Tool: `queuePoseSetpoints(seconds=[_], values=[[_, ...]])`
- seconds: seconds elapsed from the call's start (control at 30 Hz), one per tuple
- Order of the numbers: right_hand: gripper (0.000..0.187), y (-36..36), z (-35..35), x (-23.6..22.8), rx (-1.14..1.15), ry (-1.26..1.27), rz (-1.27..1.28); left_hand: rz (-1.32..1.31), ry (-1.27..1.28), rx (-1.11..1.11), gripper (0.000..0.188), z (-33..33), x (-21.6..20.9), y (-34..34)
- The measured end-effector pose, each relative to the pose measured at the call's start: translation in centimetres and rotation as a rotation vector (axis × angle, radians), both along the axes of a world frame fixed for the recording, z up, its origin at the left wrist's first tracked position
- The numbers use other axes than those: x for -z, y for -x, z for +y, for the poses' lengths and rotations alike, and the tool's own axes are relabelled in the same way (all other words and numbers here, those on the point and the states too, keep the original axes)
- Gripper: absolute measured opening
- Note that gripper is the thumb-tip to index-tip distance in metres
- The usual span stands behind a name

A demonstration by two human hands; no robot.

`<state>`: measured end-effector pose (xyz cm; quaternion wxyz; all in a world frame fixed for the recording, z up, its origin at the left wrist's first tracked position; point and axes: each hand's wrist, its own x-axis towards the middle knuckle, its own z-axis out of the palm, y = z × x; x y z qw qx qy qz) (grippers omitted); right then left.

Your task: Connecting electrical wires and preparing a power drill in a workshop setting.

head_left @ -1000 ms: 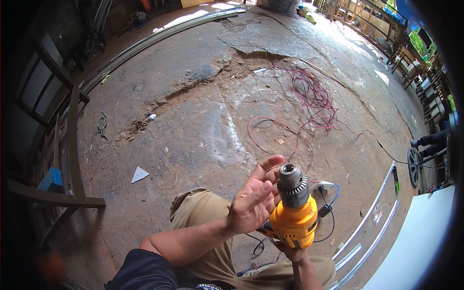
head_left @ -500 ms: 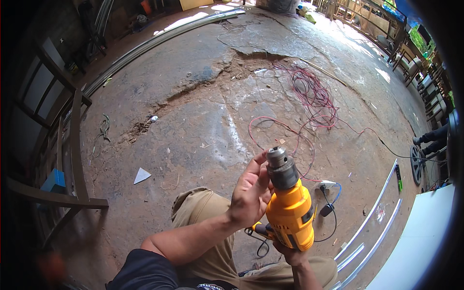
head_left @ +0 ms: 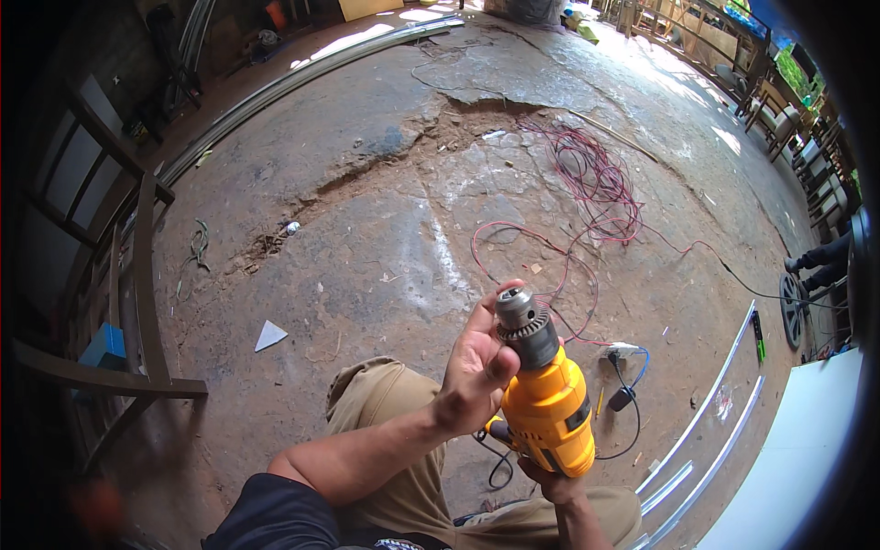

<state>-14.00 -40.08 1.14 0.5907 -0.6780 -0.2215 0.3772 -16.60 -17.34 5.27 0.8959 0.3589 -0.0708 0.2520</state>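
A yellow power drill (head_left: pixel 550 417) is held over my lap, its grey metal chuck (head_left: pixel 526 332) pointing up and away from me. My left hand (head_left: pixel 469 380) is at the chuck, with the index finger reaching behind its tip and the thumb against its near left side. The chuck's jaws show no bit. From below, my right hand (head_left: pixel 552 478) grips the drill; most of its fingers are hidden by the yellow body. The drill's black cord (head_left: pixel 500 472) loops down beside my knee.
Tangled red wires (head_left: pixel 596 183) lie on the cracked floor, running to a white socket (head_left: pixel 621 349) with a black plug (head_left: pixel 621 397). Metal strips (head_left: pixel 706 403) and a white panel (head_left: pixel 796 458) are at right. A wooden frame (head_left: pixel 147 275) stands left. Another person's legs (head_left: pixel 820 257) show far right.
The chuck has turned, so its toothed ring now shows, and the drill's nose has tipped slightly left and down. My left thumb has shifted down along the chuck's side.
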Motion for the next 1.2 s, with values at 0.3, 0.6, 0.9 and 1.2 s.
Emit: queuePoseSetpoints(seconds=[0.3,0.6,0.9,1.2], values=[[0.055,0.0,-0.5,0.7,-0.021,-0.004,-0.03,0.038,0.009,-0.02,0.061,-0.3,-0.2,0.0],[0.07,0.3,-0.1,-0.3,-0.017,-0.005,0.01,0.059,-0.018,0.036,0.074,-0.2,-0.6,0.3],[0.066,0.5,-0.5,0.2,-0.039,-0.025,0.019,0.1,-0.01,0.062,0.068,-0.2,-1.2,0.4],[0.067,0.6,-0.4,0.6,-0.003,-0.014,0.102,0.239,0.145,0.125,0.071,0.1,-1.3,0.5]])
